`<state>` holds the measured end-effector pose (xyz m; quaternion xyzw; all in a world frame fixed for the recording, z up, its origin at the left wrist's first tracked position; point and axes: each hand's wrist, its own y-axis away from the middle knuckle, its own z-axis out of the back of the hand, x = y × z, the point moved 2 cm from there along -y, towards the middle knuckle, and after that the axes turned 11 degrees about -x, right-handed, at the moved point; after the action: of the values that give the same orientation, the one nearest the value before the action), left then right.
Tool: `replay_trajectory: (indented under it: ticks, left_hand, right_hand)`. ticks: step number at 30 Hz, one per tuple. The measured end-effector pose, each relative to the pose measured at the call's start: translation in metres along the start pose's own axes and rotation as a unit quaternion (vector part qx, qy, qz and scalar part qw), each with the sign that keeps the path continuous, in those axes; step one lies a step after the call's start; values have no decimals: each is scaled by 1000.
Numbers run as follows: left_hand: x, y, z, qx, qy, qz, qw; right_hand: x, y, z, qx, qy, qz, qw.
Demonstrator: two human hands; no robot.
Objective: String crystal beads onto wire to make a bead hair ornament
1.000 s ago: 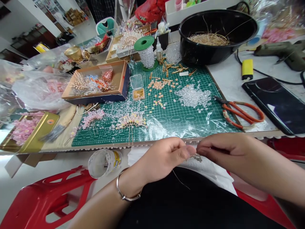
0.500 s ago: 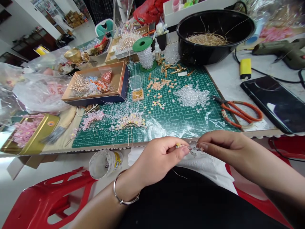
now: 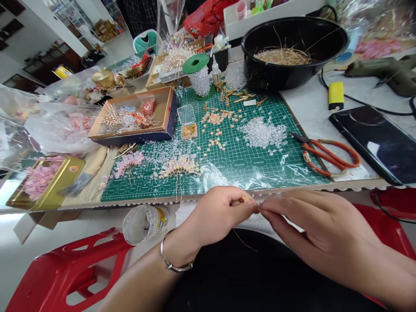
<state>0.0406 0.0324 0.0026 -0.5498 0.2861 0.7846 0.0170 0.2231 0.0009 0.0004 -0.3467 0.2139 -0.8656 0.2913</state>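
My left hand is closed in a pinch around a small beaded wire piece with a yellow bead showing. From below that hand, a thin wire tail hangs over the dark clothing. Thumb and finger of my right hand pinch the same piece, touching the left fingertips, which hide most of it. Beyond the hands, on the green cutting mat, lie a flowered beaded hair comb, a heap of clear beads and peach flower beads.
Red-handled pliers and a dark phone lie right. A black basin, green bead spool and box of ornaments stand behind. A gold tin is left; a clear tub and red stool sit below.
My right hand has moved left and turned its back toward me, bringing its fingertips against the left ones. The beads between them are now mostly covered. The left hand stays nearly in place.
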Motion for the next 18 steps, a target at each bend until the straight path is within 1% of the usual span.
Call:
replay_trajectory:
  ticks: [3, 5, 9, 12, 15, 18]
  left_hand:
    - [2, -1, 5, -27, 29, -5, 999]
    - [3, -1, 6, -35, 61, -8, 997]
    - [6, 1, 5, -43, 124, -2, 991]
    - [7, 2, 3, -35, 149, -3, 988]
    - [6, 3, 1, -15, 172, -10, 985]
    - [9, 3, -2, 0, 212, -8, 977]
  right_hand:
    - [3, 9, 3, -17, 35, 13, 999]
    - [1, 15, 5, -21, 39, 11, 999]
    - [-5, 19, 4, -10, 0, -17, 1000]
    - [-10, 16, 3, 1, -29, -26, 999]
    - [-15, 14, 3, 29, -37, 4, 999]
    - [-19, 15, 4, 36, 6, 76, 996]
